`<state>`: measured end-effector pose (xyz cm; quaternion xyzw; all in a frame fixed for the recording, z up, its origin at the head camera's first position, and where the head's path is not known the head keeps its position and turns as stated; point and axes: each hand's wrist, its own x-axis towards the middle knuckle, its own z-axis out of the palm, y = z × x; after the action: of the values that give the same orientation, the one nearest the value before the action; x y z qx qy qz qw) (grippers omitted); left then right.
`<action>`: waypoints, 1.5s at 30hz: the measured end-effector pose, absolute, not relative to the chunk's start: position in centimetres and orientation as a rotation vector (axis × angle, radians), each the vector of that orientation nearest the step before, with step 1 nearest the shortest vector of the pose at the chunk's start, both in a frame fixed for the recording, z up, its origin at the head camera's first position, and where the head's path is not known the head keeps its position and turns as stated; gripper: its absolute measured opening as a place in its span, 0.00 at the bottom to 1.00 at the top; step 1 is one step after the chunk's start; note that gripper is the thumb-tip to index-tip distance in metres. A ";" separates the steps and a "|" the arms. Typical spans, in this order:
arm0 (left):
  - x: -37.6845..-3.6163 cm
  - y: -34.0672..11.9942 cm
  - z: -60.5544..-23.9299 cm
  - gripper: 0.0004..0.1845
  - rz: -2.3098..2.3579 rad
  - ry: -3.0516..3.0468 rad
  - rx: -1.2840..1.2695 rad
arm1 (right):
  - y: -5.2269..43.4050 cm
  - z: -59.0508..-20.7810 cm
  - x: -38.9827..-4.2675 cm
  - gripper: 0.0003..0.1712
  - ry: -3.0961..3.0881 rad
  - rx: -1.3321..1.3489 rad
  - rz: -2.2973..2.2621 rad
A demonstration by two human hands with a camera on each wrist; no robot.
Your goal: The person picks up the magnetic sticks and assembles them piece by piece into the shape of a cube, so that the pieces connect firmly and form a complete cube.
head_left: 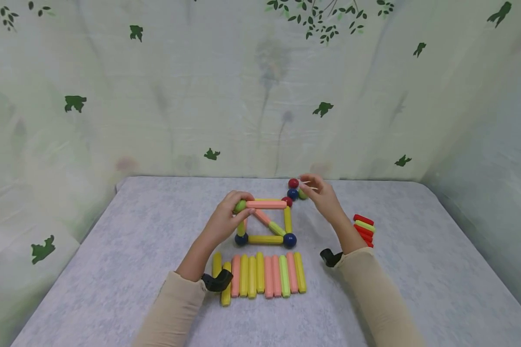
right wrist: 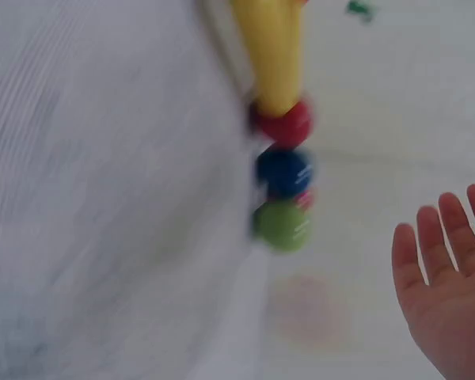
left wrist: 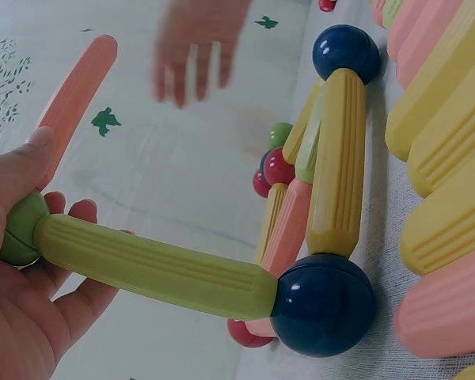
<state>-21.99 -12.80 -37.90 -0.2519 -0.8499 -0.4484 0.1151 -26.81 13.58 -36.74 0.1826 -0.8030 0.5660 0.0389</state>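
My left hand (head_left: 223, 217) grips a green ball (left wrist: 22, 226), its thumb on a pink stick (left wrist: 79, 107) whose other end sticks out free in the air. From that ball a light green stick (left wrist: 158, 265) runs down to a blue ball (left wrist: 324, 305) at a corner of a frame of sticks and balls. A yellow stick (head_left: 266, 239) joins this corner to another blue ball (head_left: 289, 240). My right hand (head_left: 323, 197) holds nothing, its fingers straight in the right wrist view, close to a loose red ball (head_left: 293, 183), blue ball (head_left: 293, 193) and green ball (head_left: 303, 193).
A row of yellow, pink and green sticks (head_left: 252, 277) lies on the table (head_left: 113, 289) in front of the frame. Several short red and green pieces (head_left: 363, 230) lie to the right, beside my right forearm. A patterned curtain (head_left: 226, 96) hangs behind the table.
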 end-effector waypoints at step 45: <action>-22.0 -12.8 -37.9 0.13 -1.327 -2.503 -0.715 | 12.8 -34.8 -20.7 0.24 -2.527 0.744 1.644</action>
<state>-21.98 -12.76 -37.87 -0.2432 -0.8514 -0.4515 0.1098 -20.66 12.79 -34.77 0.2396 -0.8137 0.5293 0.0184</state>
